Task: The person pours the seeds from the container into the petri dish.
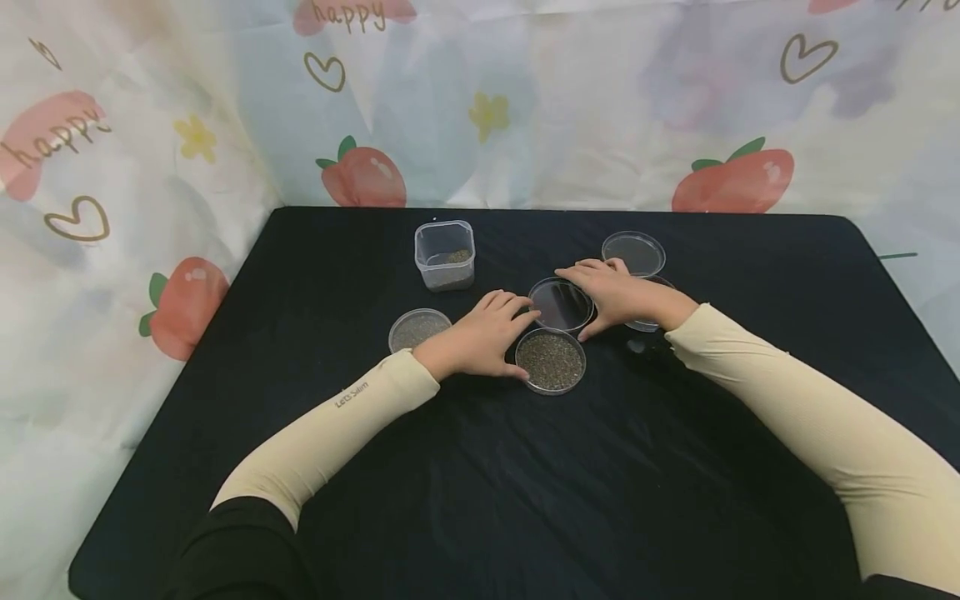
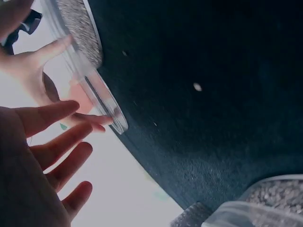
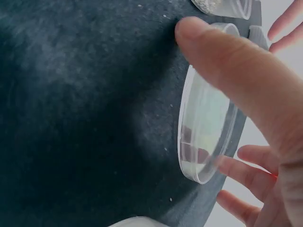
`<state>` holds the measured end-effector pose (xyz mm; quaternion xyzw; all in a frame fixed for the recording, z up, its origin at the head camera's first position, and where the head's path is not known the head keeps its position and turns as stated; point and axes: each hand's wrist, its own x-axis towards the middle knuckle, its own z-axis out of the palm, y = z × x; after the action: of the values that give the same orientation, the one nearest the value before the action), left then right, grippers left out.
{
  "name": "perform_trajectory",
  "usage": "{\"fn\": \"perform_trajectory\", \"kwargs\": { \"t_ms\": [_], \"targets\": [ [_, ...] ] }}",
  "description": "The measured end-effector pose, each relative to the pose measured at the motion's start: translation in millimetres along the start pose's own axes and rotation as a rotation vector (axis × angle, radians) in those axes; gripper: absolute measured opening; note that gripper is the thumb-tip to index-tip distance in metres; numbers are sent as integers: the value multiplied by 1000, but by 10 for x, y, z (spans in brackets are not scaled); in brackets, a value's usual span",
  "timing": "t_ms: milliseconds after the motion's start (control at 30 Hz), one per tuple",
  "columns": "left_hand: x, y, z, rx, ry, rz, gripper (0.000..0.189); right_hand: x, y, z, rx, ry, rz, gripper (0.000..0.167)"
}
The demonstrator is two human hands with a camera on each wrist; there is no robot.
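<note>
A clear petri dish (image 1: pixel 561 304) with no grains seen in it lies mid-table, behind a petri dish full of brown-grey grains (image 1: pixel 552 361). My right hand (image 1: pixel 618 296) spans the clear dish, thumb at its near right edge and fingers at its far edge. The right wrist view shows its fingers (image 3: pixel 248 175) against that dish's rim. My left hand (image 1: pixel 480 337) is spread to the left of both dishes, thumb close to the grain-filled one. Whether that thumb touches it I cannot tell. The left wrist view shows its fingers (image 2: pixel 61 151) apart and holding nothing.
Partly behind the left wrist lies a petri dish of greyish grains (image 1: pixel 420 327). A clear square tub (image 1: pixel 444 254) with some grains stands behind it. Two clear dishes, one at the back (image 1: pixel 633 254) and one partly under the right wrist (image 1: pixel 643 324), lie to the right.
</note>
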<state>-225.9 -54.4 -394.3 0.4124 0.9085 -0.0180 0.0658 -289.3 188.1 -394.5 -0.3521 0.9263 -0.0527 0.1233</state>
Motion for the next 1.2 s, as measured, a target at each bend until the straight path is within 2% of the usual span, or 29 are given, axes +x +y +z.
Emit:
{"fn": "perform_trajectory", "kwargs": {
  "t_ms": [200, 433, 633, 833, 1200],
  "targets": [
    [39, 21, 39, 85, -18, 37, 95, 28, 1, 40, 7, -10, 4, 103],
    [65, 45, 46, 78, -14, 62, 89, -24, 0, 49, 0, 44, -12, 98],
    [65, 40, 56, 66, -32, 50, 88, -186, -2, -12, -33, 104, -8, 99],
    [53, 25, 57, 61, -34, 41, 87, -397, -64, -83, -108, 163, -47, 101],
    [58, 12, 42, 47, -42, 26, 87, -690, -231, -122, -234, 192, -105, 104]
  ]
}}
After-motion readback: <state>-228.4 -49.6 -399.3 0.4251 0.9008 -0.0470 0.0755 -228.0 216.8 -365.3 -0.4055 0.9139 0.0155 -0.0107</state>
